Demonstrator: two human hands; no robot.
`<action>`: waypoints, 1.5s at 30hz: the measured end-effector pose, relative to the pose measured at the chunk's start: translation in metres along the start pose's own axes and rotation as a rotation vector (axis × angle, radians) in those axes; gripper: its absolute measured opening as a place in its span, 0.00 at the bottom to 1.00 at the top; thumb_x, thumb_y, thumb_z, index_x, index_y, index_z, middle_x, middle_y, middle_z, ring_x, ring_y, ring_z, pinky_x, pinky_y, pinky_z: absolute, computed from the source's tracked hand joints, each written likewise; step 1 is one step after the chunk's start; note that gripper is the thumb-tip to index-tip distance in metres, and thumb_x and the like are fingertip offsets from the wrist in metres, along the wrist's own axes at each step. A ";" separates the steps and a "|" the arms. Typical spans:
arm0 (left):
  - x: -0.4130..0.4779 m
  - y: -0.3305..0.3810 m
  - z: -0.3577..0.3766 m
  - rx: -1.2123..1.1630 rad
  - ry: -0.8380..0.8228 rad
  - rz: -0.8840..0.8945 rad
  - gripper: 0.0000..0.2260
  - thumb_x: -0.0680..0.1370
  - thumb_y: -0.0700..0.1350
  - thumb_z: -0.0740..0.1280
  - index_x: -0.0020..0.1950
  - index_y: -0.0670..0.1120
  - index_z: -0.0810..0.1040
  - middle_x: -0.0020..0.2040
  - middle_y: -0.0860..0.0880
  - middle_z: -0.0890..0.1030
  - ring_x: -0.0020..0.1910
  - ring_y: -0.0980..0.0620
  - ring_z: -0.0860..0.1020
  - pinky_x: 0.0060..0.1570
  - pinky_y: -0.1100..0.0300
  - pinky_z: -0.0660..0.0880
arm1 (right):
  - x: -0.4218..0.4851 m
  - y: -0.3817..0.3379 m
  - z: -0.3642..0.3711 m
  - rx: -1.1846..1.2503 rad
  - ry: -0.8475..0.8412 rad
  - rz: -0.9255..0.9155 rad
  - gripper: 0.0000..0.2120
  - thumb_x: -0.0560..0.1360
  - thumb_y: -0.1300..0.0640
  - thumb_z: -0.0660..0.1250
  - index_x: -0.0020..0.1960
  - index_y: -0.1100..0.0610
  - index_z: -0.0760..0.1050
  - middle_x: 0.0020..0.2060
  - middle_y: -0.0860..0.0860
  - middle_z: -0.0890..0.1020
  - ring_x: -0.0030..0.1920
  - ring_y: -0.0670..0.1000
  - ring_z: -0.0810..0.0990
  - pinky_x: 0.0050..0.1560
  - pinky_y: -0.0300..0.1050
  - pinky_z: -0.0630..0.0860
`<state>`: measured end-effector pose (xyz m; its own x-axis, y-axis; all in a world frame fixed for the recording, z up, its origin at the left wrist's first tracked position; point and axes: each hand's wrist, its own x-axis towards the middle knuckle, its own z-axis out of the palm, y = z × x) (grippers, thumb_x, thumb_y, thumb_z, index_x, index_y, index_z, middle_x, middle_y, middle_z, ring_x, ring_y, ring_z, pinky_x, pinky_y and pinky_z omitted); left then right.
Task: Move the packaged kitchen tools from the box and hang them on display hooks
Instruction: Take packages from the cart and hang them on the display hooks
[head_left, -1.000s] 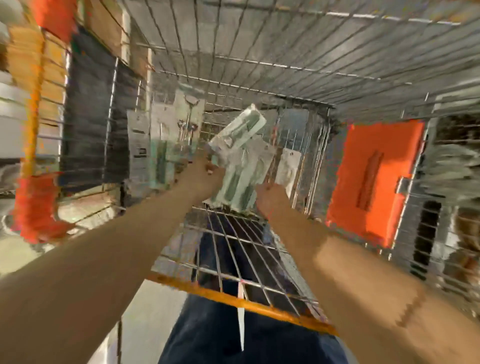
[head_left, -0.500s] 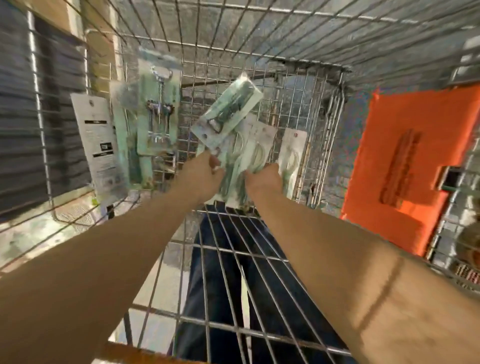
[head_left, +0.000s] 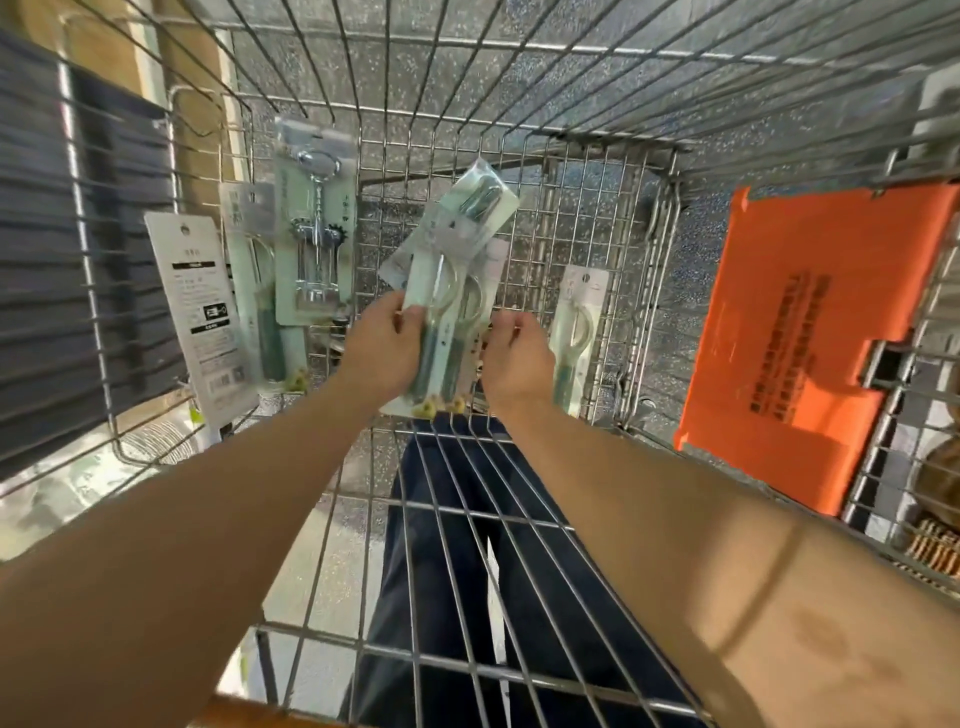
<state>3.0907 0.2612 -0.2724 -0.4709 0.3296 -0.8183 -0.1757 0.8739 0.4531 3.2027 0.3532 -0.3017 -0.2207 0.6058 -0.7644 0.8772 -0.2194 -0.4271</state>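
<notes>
- The packs (head_left: 445, 332) sit at frame centre, a small fanned bundle held up in front of the wire grid (head_left: 587, 218); metal loops and green handles show through the clear fronts.
- The top pack (head_left: 460, 228) tilts toward the upper right, its upper end above the others (the tool inside is too blurred to name).
- The left grip (head_left: 384, 356) grasps the bundle's left edge, with the thumb on the front and the fingers curled behind.
- The right grip (head_left: 519, 358) is at the bundle's right edge, with its curled fingertips pinching the packaging there.
- Left of centre, a corkscrew pack (head_left: 314, 234) hangs upright on the grid.
- A slim pack (head_left: 257, 291) hangs just beside it and partly behind it.
- Further left, a white pack (head_left: 200, 312) hangs with its printed back outward, leaning a little.
- Right of the hands, a lone pack (head_left: 574, 332) hangs upright, near the right grip but apart from it.
- The hooks themselves cannot be made out.
- An orange panel (head_left: 810, 332) is fixed to the wire side at the right of the frame.
- A wire shelf (head_left: 467, 551) spans the lower frame under both forearms, and dark trousers (head_left: 441, 519) show through it.
- Dark slats (head_left: 62, 249) fill the left edge.
</notes>
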 end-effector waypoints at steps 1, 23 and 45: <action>0.003 -0.004 -0.002 0.002 0.002 -0.014 0.14 0.88 0.49 0.56 0.64 0.41 0.74 0.51 0.46 0.79 0.45 0.51 0.78 0.48 0.55 0.76 | 0.007 0.000 0.002 0.015 0.001 0.064 0.13 0.87 0.50 0.56 0.61 0.55 0.76 0.43 0.49 0.82 0.39 0.47 0.80 0.38 0.44 0.78; 0.000 0.041 0.037 -0.110 -0.018 0.029 0.20 0.80 0.63 0.68 0.60 0.49 0.78 0.51 0.52 0.84 0.46 0.56 0.82 0.46 0.57 0.80 | -0.005 -0.005 -0.037 0.512 0.035 0.201 0.04 0.85 0.57 0.63 0.59 0.53 0.75 0.50 0.52 0.83 0.48 0.51 0.84 0.50 0.47 0.84; 0.011 0.051 0.075 -0.159 -0.111 -0.215 0.32 0.75 0.67 0.69 0.70 0.47 0.72 0.60 0.42 0.81 0.54 0.41 0.82 0.50 0.42 0.83 | 0.057 0.067 -0.085 -0.078 0.036 0.369 0.29 0.80 0.37 0.66 0.70 0.58 0.74 0.55 0.55 0.82 0.52 0.56 0.83 0.58 0.51 0.82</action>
<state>3.1417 0.3366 -0.2844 -0.3126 0.1876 -0.9312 -0.3983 0.8641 0.3078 3.2850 0.4383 -0.3322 0.1305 0.5235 -0.8420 0.9249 -0.3701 -0.0868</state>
